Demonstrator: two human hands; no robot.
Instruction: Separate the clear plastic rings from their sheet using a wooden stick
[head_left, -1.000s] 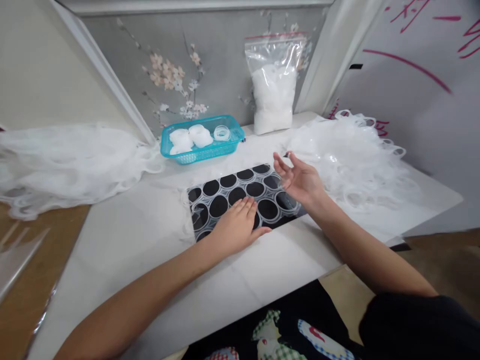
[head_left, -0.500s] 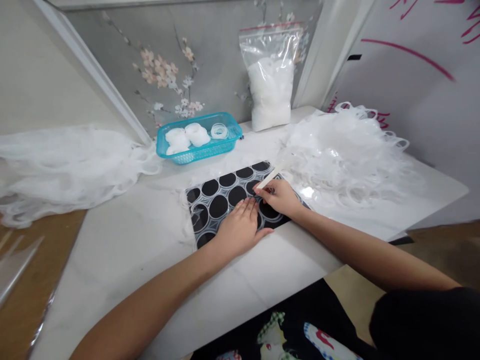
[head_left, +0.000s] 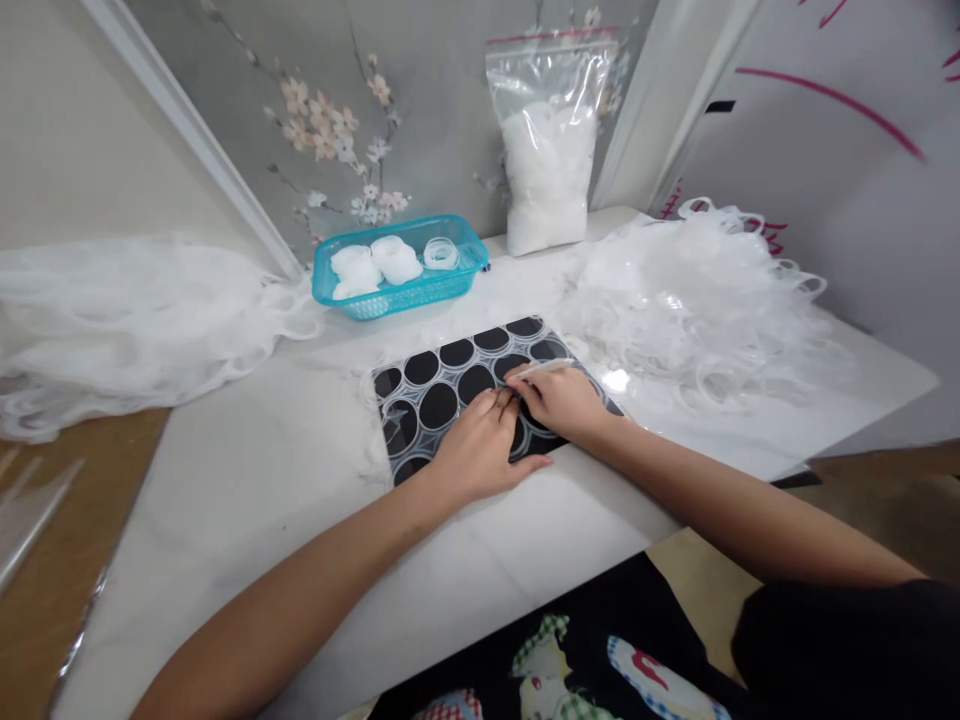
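Basket (head_left: pixel 409 297) and bag (head_left: pixel 547 175) stand beyond the sheet (head_left: pixel 438 407), left hand (head_left: pixel 478 448) flat there, right hand (head_left: pixel 564 402) pinching a stick (head_left: pixel 546 368).

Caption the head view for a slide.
Left hand on a sheet of rings, right hand holding a white stick.

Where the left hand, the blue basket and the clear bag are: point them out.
Left hand (head_left: pixel 480 447): head view, back of the hand.
Blue basket (head_left: pixel 409 298): head view, front wall.
Clear bag (head_left: pixel 549 178): head view, middle of its filled part.

A clear zip bag (head_left: pixel 550 175) stands before a flower-patterned grey panel (head_left: pixel 439 110).
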